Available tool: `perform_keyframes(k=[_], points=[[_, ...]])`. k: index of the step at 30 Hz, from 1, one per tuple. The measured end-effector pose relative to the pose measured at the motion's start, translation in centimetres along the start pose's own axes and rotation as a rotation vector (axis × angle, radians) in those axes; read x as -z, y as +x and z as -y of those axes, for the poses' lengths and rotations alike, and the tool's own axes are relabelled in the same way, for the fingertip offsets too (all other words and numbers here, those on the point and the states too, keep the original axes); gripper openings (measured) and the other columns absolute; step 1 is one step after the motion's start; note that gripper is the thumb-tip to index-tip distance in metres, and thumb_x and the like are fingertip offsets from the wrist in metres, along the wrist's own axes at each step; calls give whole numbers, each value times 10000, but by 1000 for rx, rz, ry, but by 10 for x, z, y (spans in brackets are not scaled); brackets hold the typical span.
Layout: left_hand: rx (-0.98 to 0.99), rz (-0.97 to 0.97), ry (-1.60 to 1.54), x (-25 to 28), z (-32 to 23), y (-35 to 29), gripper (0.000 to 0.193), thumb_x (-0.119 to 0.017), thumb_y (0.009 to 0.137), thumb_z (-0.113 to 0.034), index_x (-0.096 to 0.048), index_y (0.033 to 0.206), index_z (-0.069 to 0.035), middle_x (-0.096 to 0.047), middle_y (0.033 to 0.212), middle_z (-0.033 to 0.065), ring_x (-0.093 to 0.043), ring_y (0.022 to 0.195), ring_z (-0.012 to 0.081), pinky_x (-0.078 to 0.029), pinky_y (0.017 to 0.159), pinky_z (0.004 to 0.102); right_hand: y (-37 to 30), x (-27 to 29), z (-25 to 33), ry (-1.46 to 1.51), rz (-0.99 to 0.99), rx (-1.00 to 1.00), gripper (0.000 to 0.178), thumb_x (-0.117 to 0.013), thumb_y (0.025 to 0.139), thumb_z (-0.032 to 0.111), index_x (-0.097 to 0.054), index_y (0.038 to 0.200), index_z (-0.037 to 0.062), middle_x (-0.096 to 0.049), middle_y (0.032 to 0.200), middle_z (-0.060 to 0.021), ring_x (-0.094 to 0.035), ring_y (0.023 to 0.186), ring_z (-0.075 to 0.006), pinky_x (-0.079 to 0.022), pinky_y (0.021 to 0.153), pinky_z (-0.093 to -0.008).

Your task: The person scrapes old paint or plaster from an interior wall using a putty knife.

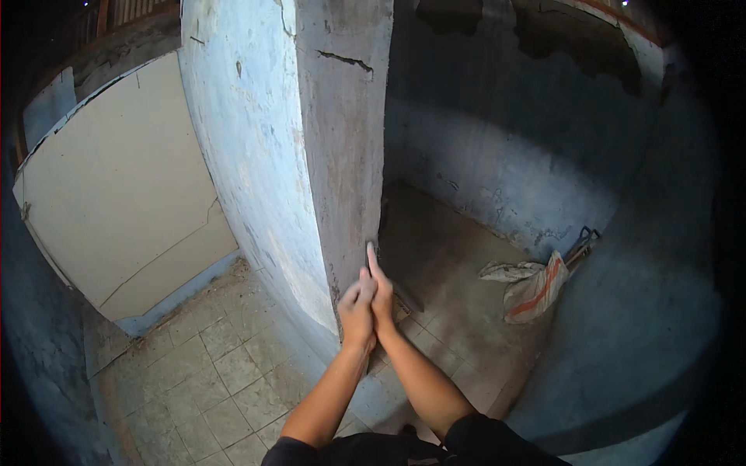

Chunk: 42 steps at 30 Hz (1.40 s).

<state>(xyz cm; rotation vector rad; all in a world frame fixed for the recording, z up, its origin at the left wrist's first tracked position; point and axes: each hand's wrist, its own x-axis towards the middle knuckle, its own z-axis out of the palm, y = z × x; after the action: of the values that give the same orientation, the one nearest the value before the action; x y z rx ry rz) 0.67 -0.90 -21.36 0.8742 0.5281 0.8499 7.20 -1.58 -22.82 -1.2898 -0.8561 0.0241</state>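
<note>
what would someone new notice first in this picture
The eye probably goes to the pale wall jutting through the upper middle, with a dark crack high on its grey end. Low in front of that end, the person's left-hand grip and right-hand grip sit close together. Then comes the white sack with an orange stripe, at right.

At centre, a narrow grey plaster wall end (342, 155), with left hand (357, 309) and right hand (381, 293) together at its lower part. To its left, a peeling pale-blue plaster wall face (241, 140), then a broad flat beige panel (116, 171) behind square greenish floor tiles (231, 371). To its right, on a brown tiled floor (447, 241), a white woven sack with an orange stripe (527, 304), before a stained blue plaster rear wall (505, 167).
</note>
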Motion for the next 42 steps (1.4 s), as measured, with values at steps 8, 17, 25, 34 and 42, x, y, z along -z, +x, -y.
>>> perform_keyframes(k=[8, 17, 25, 34, 42], points=[[-84, 90, -73, -22, -4, 2, 282, -651, 1012, -251, -711, 1042, 23, -679, 1005, 53, -626, 910, 125, -500, 813, 252, 23, 11, -4, -50, -73, 275, 526, -495, 1024, 94, -426, 1544, 132, -662, 1227, -263, -551, 917, -114, -490, 822, -285], [-26, 61, -142, -23, -22, 12, 244, -649, 1008, -227, -714, 1035, 6, -682, 970, 42, -629, 886, 127, -500, 790, 247, 35, 1, 25, -61, -40, 152, 548, -524, 1007, 75, -431, 1542, 141, -398, 843, -135, -453, 773, -111, -468, 716, -284], [50, -36, -60, 27, 43, -12, 269, -673, 995, -223, -711, 1091, 25, -699, 1031, 70, -648, 942, 140, -516, 854, 276, -41, 9, -43, -181, 30, -84, 527, -540, 1021, 94, -430, 1536, 117, -570, 980, -333, -491, 823, -124, -474, 753, -274], [-103, 117, -14, -24, -28, 14, 318, -641, 1012, -260, -681, 1147, 26, -675, 1087, 73, -624, 1013, 149, -492, 904, 273, 42, -1, 22, 167, -124, 132, 515, -503, 1018, 87, -425, 1524, 34, -618, 1354, -250, -613, 1053, -159, -456, 961, -306], [15, 7, 26, 23, 47, 0, 238, -659, 994, -206, -671, 1107, 3, -660, 1024, 46, -603, 936, 126, -489, 845, 268, -17, 13, -30, -111, 36, -42, 524, -540, 1019, 125, -466, 1532, 201, -307, 868, 33, -423, 685, -126, -435, 648, -280]])
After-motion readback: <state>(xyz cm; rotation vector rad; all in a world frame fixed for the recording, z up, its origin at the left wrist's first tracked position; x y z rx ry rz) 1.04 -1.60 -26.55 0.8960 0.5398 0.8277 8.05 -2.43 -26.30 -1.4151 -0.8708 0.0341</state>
